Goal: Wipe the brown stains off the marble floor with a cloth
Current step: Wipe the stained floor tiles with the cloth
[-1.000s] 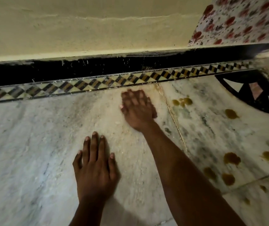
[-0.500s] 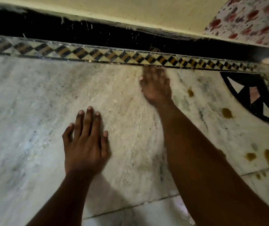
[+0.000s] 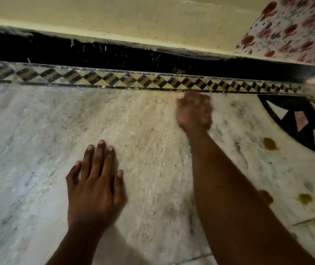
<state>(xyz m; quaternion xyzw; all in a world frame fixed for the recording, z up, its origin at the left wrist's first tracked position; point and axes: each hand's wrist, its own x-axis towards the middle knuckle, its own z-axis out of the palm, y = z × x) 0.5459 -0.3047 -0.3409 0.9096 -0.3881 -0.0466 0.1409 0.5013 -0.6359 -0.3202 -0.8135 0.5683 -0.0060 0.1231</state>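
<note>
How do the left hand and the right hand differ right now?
The left hand lies flat with its fingers spread and sharp in the picture; the right hand is blurred, its fingers curled. The left hand sits near the middle of the marble floor; the right hand reaches farther, up against the patterned border. No cloth can be made out in either. Both are bare and on the marble, left of the brown stains.

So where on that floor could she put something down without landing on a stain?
Bare marble spreads left of the left hand, up to the patterned border strip. The gap between the left and right hand is free too. Brown stains crowd the right.
</note>
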